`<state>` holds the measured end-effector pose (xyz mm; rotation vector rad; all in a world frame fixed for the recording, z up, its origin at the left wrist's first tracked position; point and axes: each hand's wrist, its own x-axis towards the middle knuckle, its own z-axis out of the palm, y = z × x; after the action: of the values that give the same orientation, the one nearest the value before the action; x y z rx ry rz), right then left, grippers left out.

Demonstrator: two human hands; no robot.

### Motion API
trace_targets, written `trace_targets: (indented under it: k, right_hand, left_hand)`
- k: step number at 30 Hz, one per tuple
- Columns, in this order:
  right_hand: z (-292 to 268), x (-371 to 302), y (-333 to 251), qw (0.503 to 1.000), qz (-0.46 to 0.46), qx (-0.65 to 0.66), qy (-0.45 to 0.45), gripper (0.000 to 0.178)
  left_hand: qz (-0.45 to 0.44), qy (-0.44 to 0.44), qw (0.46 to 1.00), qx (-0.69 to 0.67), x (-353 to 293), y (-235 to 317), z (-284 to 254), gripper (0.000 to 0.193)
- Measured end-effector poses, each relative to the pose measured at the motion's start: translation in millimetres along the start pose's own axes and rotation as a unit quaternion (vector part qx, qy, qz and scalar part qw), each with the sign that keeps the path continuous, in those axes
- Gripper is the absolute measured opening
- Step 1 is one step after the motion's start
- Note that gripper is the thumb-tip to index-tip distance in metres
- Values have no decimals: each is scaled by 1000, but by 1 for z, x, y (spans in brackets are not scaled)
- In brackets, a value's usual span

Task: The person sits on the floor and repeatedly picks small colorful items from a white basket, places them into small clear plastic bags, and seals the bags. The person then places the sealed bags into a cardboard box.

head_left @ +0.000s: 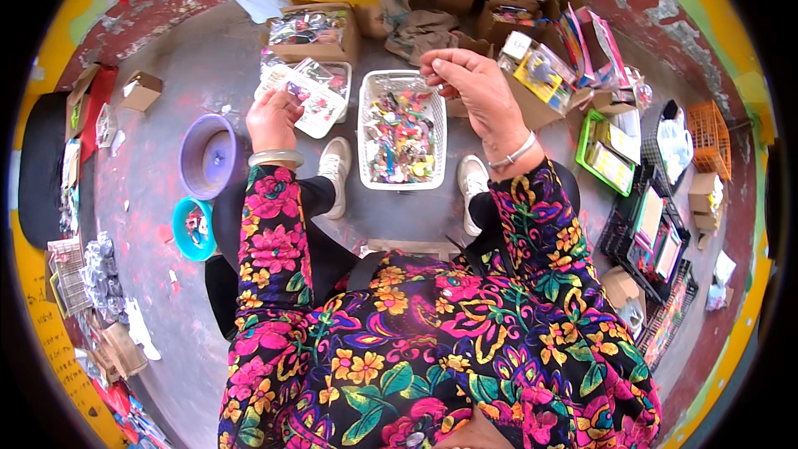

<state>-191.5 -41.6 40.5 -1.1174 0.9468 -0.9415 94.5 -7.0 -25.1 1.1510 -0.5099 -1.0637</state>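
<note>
My left hand (273, 120), a bangle at its wrist, has its fingers closed at the edge of a white card with small coloured prints (320, 106). Under that card, a white tray (346, 87) shows in part. Over the far right corner of a white plastic basket (362, 126), my right hand (480, 91) is raised with thumb and fingers pinched together. Whatever sits in that pinch is too small or clear to make out. Inside the basket lies a heap of small multicoloured trinkets (403, 137), standing on the floor between my shoes.
To the left stand a purple basin (189, 158) and a turquoise bowl (181, 233) holding small pieces. Beyond the basket is a cardboard box of packaged goods (353, 44). On the right are a green basket (586, 137), a black crate (636, 270) and an orange crate (709, 141).
</note>
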Motion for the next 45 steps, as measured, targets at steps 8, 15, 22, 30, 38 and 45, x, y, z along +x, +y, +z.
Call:
trace_targets:
  k: [8, 15, 22, 30, 38, 45]
  right_hand:
    - [5, 3, 5, 999, 32, -13, -34, 21]
    - [1, -1, 0, 999, 17, 21, -36, 19]
    - [-36, -44, -32, 997, -64, -5, 48, 20]
    - [-236, -205, 19, 919, 18, -155, 361, 20]
    - [-308, -383, 80, 801, 75, -69, 591, 17]
    - [-274, -333, 166, 859, 122, -79, 490, 16]
  left_hand:
    - [-39, 221, 945, -237, 79, -77, -48, 25]
    - [-224, 305, 918, -119, 61, -156, -61, 35]
    - [-232, 116, 960, -109, 41, -141, -22, 18]
    - [-113, -309, 940, -88, -16, 8, 44, 28]
    - [-179, -237, 950, -102, 2, 5, 12, 22]
    - [-203, -228, 951, -58, 4, 0, 26, 21]
